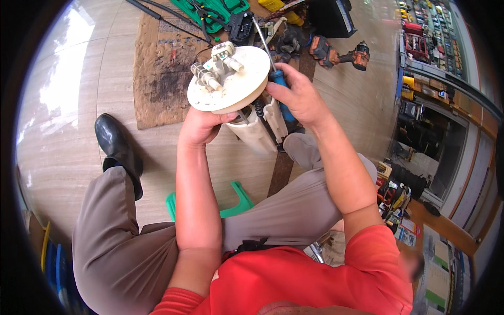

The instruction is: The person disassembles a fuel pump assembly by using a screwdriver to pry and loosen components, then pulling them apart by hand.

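A cream-white fuel pump module [231,86] is held up in front of me, its round flange tilted and its pipe fittings on top. Under the flange are metal rods, a dark corrugated hose and a white plastic body [255,135]. My left hand [202,125] grips the flange from below at its near left edge, thumb on the rim. In my right hand [302,94] is a screwdriver [279,79] with a blue handle, its shaft pointing up and away. The right thumb lies close against the flange's right edge; the lower fingers are partly hidden.
A stained cardboard sheet [157,100] lies on the tiled floor. Beyond it are a green tool case [202,13] with pliers and several dark parts. A cordless drill [341,54] lies at the far right. A green plastic stool [239,199] shows beneath me. Stocked shelves [433,37] stand right.
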A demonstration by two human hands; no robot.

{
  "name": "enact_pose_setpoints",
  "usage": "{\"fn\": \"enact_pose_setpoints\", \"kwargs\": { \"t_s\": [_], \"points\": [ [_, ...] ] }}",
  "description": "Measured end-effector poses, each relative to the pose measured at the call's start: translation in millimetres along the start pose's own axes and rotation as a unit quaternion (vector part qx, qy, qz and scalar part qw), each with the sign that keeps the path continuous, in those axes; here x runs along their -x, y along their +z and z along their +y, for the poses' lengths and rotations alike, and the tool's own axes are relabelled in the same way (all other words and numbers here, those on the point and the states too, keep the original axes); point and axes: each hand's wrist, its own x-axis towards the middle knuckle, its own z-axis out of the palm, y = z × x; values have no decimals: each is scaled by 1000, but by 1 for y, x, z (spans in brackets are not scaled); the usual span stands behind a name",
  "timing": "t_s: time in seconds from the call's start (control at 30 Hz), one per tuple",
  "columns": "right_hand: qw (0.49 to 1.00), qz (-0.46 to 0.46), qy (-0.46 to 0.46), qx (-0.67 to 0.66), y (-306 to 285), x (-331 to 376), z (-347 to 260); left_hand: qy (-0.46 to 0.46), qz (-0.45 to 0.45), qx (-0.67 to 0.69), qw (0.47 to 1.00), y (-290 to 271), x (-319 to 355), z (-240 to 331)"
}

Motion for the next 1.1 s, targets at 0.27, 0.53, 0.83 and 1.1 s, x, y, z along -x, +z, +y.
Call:
{"fn": "enact_pose_setpoints", "kwargs": {
  "t_s": [0.27,0.53,0.83,1.1],
  "points": [
    [994,-63,-78,32,-12,15,13,78,21,-58,995,28,-11,6],
    [989,-134,-59,29,-31,24,14,0,-36,-52,998,30,3,11],
    [982,-80,25,-169,-51,63,2,119,-35,24,992,48,4,-1],
    [855,-93,25,-510,-25,139,9,6,-109,185,977,73,24,15]
  ]
}}
